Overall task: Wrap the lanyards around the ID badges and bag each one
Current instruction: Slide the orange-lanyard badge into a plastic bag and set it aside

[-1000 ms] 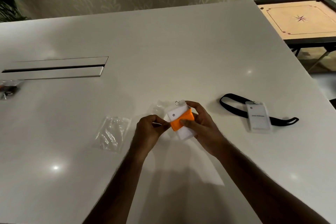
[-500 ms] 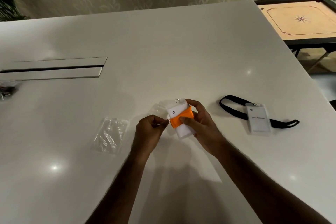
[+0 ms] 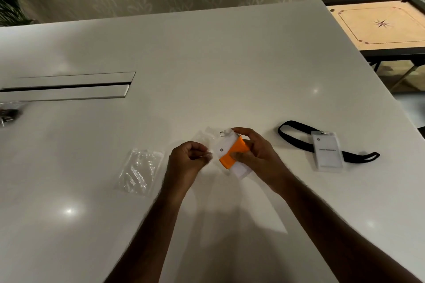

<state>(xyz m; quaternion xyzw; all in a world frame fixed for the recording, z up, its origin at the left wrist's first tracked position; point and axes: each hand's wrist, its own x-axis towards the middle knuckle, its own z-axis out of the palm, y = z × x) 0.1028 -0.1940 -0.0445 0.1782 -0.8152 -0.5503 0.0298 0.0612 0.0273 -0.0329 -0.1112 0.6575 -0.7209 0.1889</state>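
Head: badge now farther bagward.

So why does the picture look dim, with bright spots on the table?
Head view: dim room light; small ceiling-light reflections glint on the glossy white table; the arms cast soft shadows towards the camera; the wide lens bows the table edges; the clear bag and the badge text look soft.

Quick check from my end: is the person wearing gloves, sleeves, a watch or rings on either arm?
No. Both forearms are bare up to the frame edge, with no sleeves in view. The left hand and right hand show no gloves, watch, bracelet or rings, as far as this dim view lets me tell.
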